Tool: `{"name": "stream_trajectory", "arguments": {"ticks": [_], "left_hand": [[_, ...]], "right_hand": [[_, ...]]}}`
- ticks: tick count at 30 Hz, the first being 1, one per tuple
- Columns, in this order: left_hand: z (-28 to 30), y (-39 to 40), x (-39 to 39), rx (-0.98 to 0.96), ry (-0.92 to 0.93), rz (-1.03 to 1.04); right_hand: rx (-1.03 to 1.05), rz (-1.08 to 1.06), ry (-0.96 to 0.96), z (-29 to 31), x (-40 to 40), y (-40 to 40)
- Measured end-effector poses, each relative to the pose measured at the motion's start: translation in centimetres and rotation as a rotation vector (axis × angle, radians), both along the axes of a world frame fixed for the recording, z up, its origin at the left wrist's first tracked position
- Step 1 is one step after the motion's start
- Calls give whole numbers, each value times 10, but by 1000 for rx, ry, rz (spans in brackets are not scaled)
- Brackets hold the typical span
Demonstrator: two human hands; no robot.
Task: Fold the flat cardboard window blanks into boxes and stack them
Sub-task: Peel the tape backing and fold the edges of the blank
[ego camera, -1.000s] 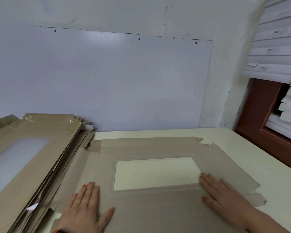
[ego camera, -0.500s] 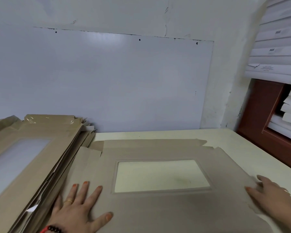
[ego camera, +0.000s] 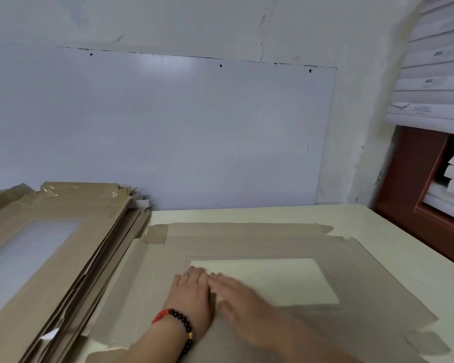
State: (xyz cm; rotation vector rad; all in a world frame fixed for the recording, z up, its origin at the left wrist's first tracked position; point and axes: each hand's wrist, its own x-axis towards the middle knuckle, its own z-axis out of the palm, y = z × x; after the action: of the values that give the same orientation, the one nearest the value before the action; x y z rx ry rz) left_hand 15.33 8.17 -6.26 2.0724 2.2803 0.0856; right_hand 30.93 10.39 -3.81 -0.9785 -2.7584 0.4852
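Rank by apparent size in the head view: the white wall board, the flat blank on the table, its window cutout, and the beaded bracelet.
1. White wall board
2. Flat blank, though nearness inflates it
3. Window cutout, partly covered by hands
4. Beaded bracelet

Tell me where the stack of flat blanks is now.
The stack of flat blanks lies at the left, against the wall, beside the blank under both hands.

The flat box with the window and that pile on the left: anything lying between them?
Nothing: in the head view, the flat blank has its left flap meeting the pile of blanks.
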Motion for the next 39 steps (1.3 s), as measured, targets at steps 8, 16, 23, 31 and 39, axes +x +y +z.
{"name": "stream_trajectory", "arguments": {"ticks": [8,16,23,31,39], "left_hand": [[-13,-16,-28,-119,24,91],[-11,-28,-23,-112,23,128],[-6,-58,-10,-184,35,160],[26,-64,-18,-95,141,3],[6,6,-17,9,8,-41]], "right_hand": [[91,-201,-364,-27,61,45],[25,-852,-428,-26,211,78],[225,-1212,-325,-27,244,53],[400,-1107,-480,-47,265,23],[272,-217,-425,6,91,22]]}}
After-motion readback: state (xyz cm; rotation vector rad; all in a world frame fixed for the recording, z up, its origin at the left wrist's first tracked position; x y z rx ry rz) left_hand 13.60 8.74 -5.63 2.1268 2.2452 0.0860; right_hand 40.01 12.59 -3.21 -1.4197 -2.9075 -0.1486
